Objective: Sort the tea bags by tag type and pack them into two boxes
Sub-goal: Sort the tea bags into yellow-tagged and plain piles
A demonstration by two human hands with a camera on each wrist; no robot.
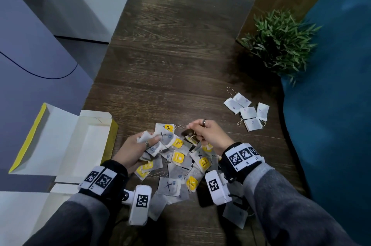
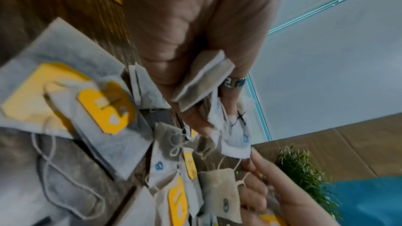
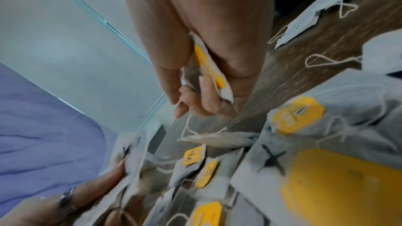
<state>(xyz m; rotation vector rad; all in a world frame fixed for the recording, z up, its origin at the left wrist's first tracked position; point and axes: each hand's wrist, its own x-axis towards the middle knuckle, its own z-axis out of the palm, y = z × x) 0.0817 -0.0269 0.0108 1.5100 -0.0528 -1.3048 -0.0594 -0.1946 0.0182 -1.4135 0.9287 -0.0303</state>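
A heap of tea bags [image 1: 178, 163] lies on the dark wooden table [image 1: 170, 61] in front of me, some with yellow tags, some with blue tags and black X marks. My left hand [image 1: 138, 145] grips a bunch of bags [image 2: 202, 83] lifted off the heap's left side. My right hand [image 1: 204, 133] holds a yellow-tagged bag [image 3: 208, 68] in its curled fingers and pinches a string [image 3: 187, 123] between thumb and forefinger. An open white and yellow box [image 1: 64, 141] lies at the left. Several white bags [image 1: 248, 112] sit apart at the right.
A small green plant [image 1: 281, 43] stands at the back right, beside a blue cushion [image 1: 331, 105]. A second white box [image 1: 24, 215] shows at the lower left. A grey-violet surface [image 1: 36, 55] borders the table's left side. Bare wood stretches behind the heap.
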